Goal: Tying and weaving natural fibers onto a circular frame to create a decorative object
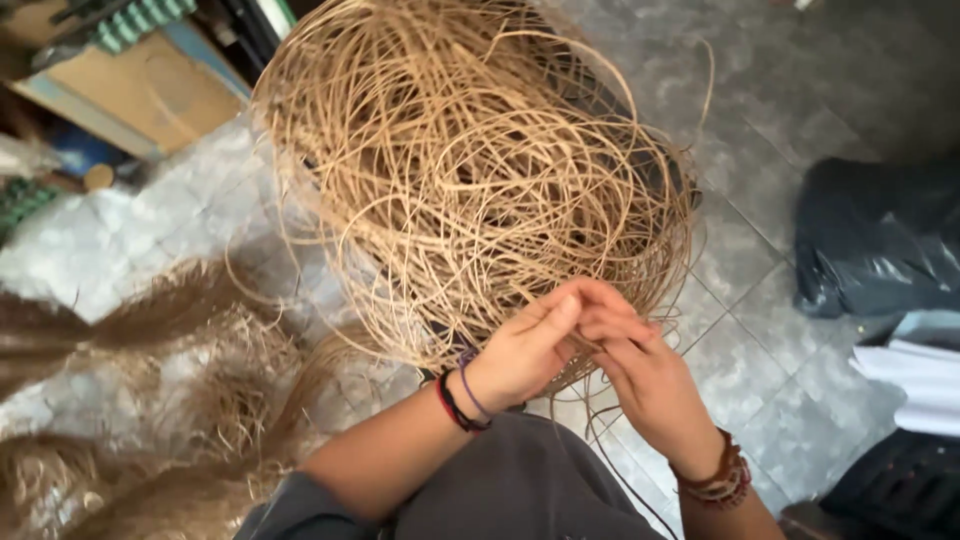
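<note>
The head view looks down on one large tangled coil of tan rattan strands [470, 170], a loose round mass standing on the grey tiled floor [760, 370] in front of the person's lap. Two hands meet at its lower edge. The left hand [525, 350] is curled, fingers bent toward the right, pinching thin strands at the coil's rim; thin cord bracelets circle its wrist. The right hand [650, 385] is also curled, its fingertips touching the left hand's and closed on the same few strands; a stack of beaded bracelets sits on its wrist. To the left, bundles of brown loose fibre [150, 400] lie spread on the floor. At the right edge sits one dark plastic bag [875, 235], its contents hidden, with a white folded sheet [915, 375] just below it. One flat cardboard box [140, 85] lies top left.
</note>
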